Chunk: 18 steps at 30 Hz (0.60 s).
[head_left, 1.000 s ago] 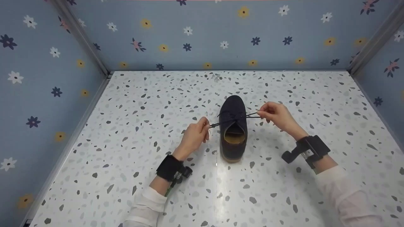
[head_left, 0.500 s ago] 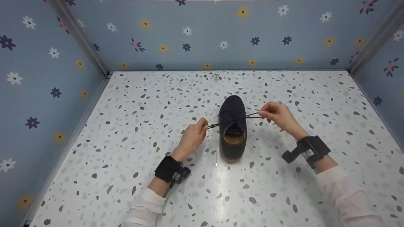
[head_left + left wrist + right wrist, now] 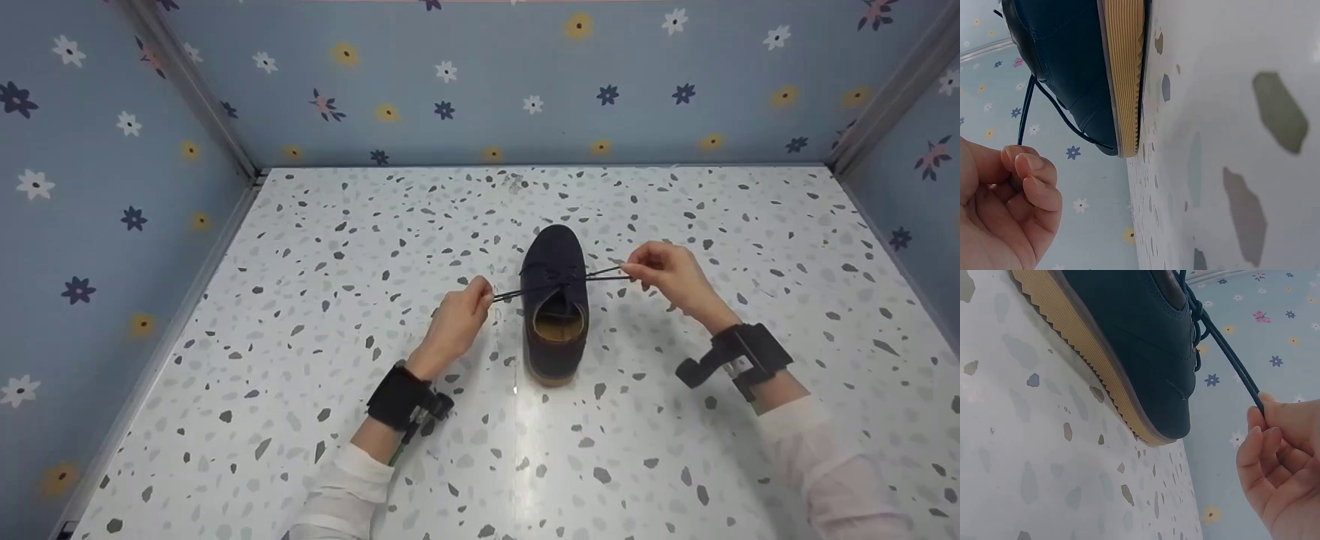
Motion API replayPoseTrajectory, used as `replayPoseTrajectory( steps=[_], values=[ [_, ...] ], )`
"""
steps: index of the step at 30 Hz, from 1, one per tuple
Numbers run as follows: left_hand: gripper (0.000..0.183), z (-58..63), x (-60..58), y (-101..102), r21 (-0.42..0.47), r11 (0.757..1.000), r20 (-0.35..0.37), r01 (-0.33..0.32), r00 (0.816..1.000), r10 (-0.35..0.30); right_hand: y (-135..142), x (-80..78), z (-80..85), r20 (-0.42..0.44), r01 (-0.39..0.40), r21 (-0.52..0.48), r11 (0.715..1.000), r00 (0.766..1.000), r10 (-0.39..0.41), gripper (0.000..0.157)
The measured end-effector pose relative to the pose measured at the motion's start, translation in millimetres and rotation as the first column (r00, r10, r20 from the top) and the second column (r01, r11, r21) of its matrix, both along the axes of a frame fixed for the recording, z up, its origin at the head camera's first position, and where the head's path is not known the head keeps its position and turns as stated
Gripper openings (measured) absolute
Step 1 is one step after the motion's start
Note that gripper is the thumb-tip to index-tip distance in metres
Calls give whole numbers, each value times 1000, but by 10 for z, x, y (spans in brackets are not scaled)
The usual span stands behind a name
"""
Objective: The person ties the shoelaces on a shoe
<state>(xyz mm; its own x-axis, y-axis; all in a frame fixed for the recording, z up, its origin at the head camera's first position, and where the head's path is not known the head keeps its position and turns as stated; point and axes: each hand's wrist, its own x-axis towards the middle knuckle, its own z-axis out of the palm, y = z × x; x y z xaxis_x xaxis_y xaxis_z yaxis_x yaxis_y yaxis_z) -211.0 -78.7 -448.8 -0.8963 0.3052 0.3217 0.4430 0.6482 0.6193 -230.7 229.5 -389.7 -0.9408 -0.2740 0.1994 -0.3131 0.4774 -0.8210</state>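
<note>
A dark navy shoe (image 3: 553, 247) with a ridged tan sole (image 3: 1100, 365) stands upright on the table, toe pointing away. Out to its left, my left hand (image 3: 459, 319) pinches a dark shoelace (image 3: 1025, 109) between thumb and curled fingers. On the other side my right hand (image 3: 671, 276) pinches doubled lace strands (image 3: 1235, 360) at its fingertips. Both sides of the lace run taut from the middle of the shoe. A small knot (image 3: 1197, 309) shows at the lacing in the right wrist view. One loose lace end (image 3: 1084, 135) hangs over the shoe's side in the left wrist view.
The speckled white table (image 3: 360, 225) surrounds the shoe. Blue flowered panels (image 3: 487, 82) rise behind it and at both sides, joined by grey metal posts (image 3: 199, 86). Black camera straps sit on both wrists (image 3: 397, 397).
My right hand has shifted slightly to the right, still pinching the lace. The left hand has moved a touch left, and the lace stays stretched between both.
</note>
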Motion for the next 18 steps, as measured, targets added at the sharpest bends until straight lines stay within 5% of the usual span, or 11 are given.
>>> replayPoseTrajectory(
  steps=[18],
  values=[
    [11,14,-27,-6,30,999,73,19,997,-21,16,21,7,6,21,12,1000,1000,-21,13]
  ],
)
